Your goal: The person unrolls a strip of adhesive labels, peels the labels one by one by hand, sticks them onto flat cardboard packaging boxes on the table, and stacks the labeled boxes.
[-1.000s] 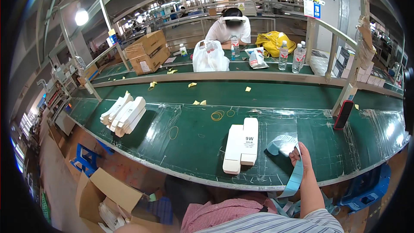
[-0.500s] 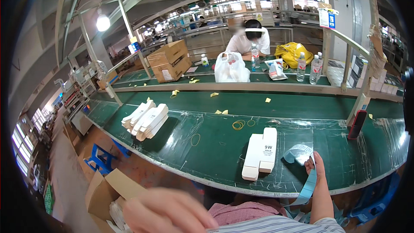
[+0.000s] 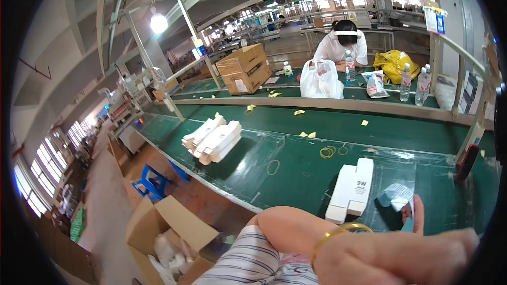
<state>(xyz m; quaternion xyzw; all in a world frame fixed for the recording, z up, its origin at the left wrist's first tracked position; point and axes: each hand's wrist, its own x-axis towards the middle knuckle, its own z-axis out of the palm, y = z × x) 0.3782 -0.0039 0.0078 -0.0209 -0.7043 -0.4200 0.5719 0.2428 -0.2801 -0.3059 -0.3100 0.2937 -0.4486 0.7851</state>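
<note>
My left hand (image 3: 396, 258), with a gold bangle (image 3: 338, 235) on its wrist, stretches across the lower right of the view. Its fingers are smeared by motion, so whether they hold anything is unclear. Beyond it, at the bench's near edge, my right hand (image 3: 418, 215) is partly hidden and pinches a curled strip of labels (image 3: 400, 196), pale blue and white. Just left of the strip, two slim white boxes (image 3: 350, 192) lie side by side on the green bench (image 3: 296, 190). Neither hand touches these boxes.
Stacked white boxes (image 3: 219, 140) lie farther left, with rubber bands (image 3: 327, 152) between. An open carton (image 3: 185, 227) stands at lower left near a blue stool (image 3: 150, 182). A red-and-black object (image 3: 467, 163) leans on the right post. Across the bench sits a person (image 3: 340, 45) near bottles.
My left hand has swung from the lower left over to the right, toward my right hand. The view has shifted, moving the scene rightward. My right hand keeps hold of the label strip.
</note>
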